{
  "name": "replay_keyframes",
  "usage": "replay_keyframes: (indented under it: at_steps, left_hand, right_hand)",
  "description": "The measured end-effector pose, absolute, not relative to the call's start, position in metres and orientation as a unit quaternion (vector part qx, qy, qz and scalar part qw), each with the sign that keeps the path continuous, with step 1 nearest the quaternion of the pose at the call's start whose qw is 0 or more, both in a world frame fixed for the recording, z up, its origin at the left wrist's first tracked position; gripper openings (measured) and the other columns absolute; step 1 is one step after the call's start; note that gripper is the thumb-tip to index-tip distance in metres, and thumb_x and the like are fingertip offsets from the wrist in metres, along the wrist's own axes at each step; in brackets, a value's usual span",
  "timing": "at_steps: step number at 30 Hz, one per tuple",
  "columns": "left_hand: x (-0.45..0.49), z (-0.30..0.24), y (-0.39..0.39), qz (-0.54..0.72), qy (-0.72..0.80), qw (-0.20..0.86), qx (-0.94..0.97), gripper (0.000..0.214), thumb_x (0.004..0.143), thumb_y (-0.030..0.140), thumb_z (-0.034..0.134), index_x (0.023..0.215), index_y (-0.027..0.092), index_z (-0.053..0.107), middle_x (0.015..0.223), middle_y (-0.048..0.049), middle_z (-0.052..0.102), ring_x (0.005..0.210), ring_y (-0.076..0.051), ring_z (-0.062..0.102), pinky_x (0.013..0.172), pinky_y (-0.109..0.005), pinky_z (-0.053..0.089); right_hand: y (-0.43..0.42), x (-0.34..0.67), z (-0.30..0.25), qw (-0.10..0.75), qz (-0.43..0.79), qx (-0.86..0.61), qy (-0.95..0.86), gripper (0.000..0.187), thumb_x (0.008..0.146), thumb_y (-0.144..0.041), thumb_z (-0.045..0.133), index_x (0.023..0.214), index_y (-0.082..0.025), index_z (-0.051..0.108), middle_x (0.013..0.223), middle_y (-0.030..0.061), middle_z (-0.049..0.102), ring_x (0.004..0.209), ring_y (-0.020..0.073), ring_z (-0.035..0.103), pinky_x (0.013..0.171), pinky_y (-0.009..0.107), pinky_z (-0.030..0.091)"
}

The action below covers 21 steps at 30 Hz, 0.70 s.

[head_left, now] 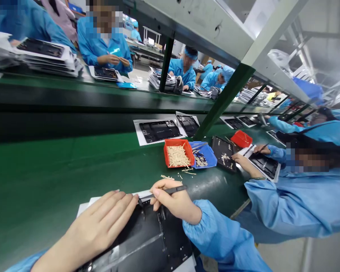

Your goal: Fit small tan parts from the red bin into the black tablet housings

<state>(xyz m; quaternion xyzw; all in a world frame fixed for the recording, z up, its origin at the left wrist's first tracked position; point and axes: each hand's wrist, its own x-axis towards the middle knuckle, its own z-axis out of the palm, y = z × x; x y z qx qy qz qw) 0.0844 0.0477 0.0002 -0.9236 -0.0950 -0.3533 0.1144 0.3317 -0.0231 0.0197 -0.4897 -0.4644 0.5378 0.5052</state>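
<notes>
A black tablet-like back panel [136, 241] lies on a white sheet [83, 209] at the bottom of the view. My left hand [99, 223] rests flat on the panel's upper edge, fingers together, holding nothing. My right hand [170, 200] pinches a slim black tool [175, 190], whose tip reaches down to the panel's top edge beside my left fingertips. A white strip [141, 194] runs along that edge. The tool's tip is partly hidden by my fingers.
A green workbench [73, 177] runs ahead. On it stand a red tray of beige strips [178, 153] and a blue tray [206, 155], with loose strips scattered nearby. A co-worker's hands [245, 160] work at a panel to the right. More panels and workers lie beyond.
</notes>
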Motion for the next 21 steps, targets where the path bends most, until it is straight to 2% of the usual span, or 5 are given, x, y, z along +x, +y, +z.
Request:
replay_keyframes:
  at_steps: [4,9,13,18,21]
  left_hand:
    - [0.092,0.013,0.049,-0.360,-0.263,-0.234,-0.864,0.019,0.103,0.037,0.069,0.109,0.025,0.082,0.102,-0.0033,0.085,0.088,-0.019,0.080,0.078,-0.025,0.063]
    - [0.094,0.016,0.036,-0.223,-0.405,-0.600,-0.653,0.041,0.085,0.064,0.076,0.102,0.028,0.088,0.073,-0.0017,0.082,0.058,-0.019,0.075,0.060,-0.028,0.065]
    - [0.088,0.013,0.018,-0.252,-0.405,-0.655,-0.586,0.039,0.083,0.060,0.080,0.097,0.024,0.087,0.068,-0.0029,0.078,0.051,-0.017,0.070,0.053,-0.028,0.061]
    - [0.074,0.015,0.004,-0.306,-0.400,-0.613,-0.609,0.043,0.096,0.061,0.069,0.081,0.022,0.080,0.068,-0.0030,0.075,0.052,-0.017,0.070,0.051,-0.027,0.060]
    - [0.058,0.012,0.003,-0.312,-0.427,-0.565,-0.633,0.043,0.102,0.060,0.061,0.112,0.023,0.081,0.070,-0.0010,0.076,0.050,-0.017,0.069,0.050,-0.028,0.061]
  right_hand:
    - [-0.022,0.334,0.020,0.518,0.538,-0.481,-0.458,0.046,0.092,-0.065,0.077,0.094,-0.020,0.068,0.074,0.0003,0.073,0.055,0.0122,0.067,0.059,0.026,0.056]
    - [-0.021,0.330,0.023,0.487,0.601,-0.447,-0.450,0.051,0.090,-0.068,0.080,0.094,-0.019,0.067,0.072,-0.0004,0.072,0.054,0.0108,0.065,0.056,0.024,0.052]
    - [-0.020,0.322,0.030,0.440,0.629,-0.431,-0.474,0.053,0.088,-0.069,0.081,0.093,-0.018,0.067,0.073,-0.0006,0.073,0.055,0.0107,0.066,0.057,0.023,0.052]
    - [-0.014,0.306,0.043,0.405,0.630,-0.417,-0.515,0.047,0.089,-0.064,0.081,0.092,-0.019,0.069,0.075,0.0001,0.073,0.058,0.0114,0.067,0.061,0.026,0.056]
    - [-0.005,0.298,0.048,0.394,0.617,-0.424,-0.533,0.043,0.087,-0.060,0.084,0.090,-0.019,0.070,0.075,-0.0003,0.072,0.059,0.0117,0.065,0.062,0.027,0.056]
